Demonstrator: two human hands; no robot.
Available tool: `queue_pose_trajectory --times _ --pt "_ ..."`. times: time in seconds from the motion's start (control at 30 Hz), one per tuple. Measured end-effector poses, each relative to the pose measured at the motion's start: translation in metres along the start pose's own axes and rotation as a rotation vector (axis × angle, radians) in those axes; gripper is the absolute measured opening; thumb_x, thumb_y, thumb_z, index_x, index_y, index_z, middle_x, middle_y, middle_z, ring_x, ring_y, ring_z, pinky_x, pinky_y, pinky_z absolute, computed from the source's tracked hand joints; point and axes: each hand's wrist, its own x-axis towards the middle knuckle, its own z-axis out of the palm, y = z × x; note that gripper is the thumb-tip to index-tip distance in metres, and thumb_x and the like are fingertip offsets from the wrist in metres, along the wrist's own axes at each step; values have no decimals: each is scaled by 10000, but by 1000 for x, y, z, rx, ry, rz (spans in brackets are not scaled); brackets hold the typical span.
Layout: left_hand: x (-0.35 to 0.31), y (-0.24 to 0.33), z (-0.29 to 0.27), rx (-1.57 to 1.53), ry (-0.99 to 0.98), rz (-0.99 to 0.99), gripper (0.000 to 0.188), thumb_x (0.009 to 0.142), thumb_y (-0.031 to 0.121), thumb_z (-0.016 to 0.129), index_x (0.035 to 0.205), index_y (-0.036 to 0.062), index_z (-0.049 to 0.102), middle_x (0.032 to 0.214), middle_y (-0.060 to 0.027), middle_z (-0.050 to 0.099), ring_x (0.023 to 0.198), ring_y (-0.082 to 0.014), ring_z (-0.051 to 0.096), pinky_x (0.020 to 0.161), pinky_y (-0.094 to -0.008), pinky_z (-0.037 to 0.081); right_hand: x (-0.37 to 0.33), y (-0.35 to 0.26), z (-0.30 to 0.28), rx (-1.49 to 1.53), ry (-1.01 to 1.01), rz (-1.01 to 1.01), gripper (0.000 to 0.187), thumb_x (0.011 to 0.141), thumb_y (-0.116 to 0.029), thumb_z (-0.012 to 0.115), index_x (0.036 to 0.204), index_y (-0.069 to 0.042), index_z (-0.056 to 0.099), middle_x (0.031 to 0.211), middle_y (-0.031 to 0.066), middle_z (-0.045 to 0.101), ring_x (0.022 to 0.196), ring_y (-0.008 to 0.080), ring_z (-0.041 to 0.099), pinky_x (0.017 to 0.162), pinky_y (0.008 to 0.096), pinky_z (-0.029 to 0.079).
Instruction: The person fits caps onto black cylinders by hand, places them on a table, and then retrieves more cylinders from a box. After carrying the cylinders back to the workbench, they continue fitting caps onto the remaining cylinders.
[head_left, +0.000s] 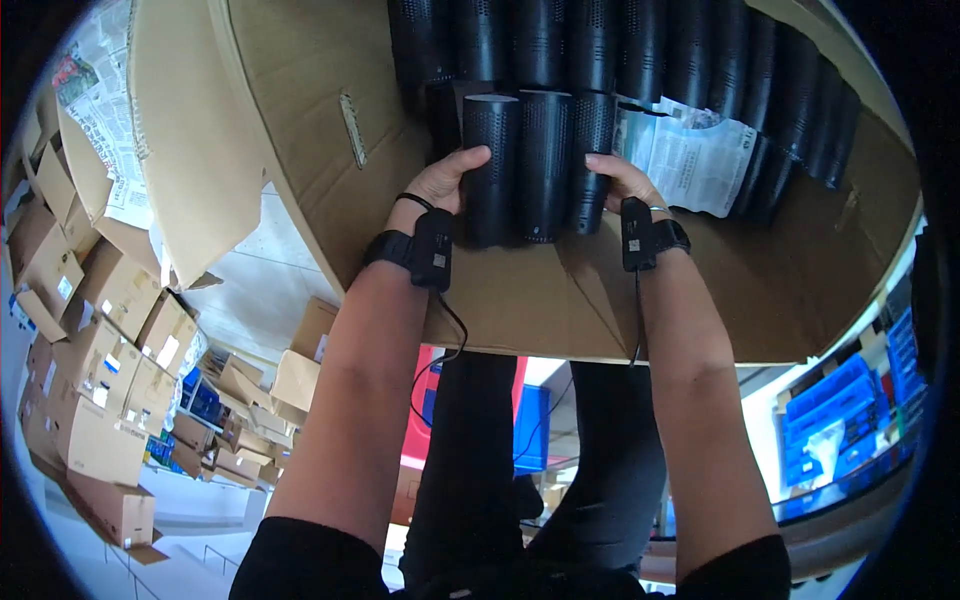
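Both my arms reach into a large cardboard box point(500, 325). Side by side between my hands stand three black perforated cylinders point(544, 170). My left hand point(442, 182) presses against the left one, its thumb on the front. From the other side, my right hand point(625, 182) grips the right one with its thumb in front. The two hands squeeze the trio together; most fingers are hidden behind. Further black cylinders point(690, 55) fill rows deeper in the box. A sheet of newspaper point(690, 160) lies right of my right hand, among the cylinders.
A cardboard flap point(190, 130) with newspaper point(100, 110) stands at the left. Stacked cartons point(110, 370) fill the lower left. Blue plastic bins point(835, 420) sit at the right. Below the box edge are a red bin point(418, 445) and a blue bin point(532, 430) near my legs.
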Motion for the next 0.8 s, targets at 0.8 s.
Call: queue_pose_trajectory --times 0.8 --pt "-268 -22 234 309 -313 -85 831 688 343 802 1349 12 422 1297 -125 536 1178 -251 534 1008 -400 427 -372 -21 82 77 -222 -278 663 683 -160 738 1271 22 492 1179 104 608 1064 231 591 960 364 447"
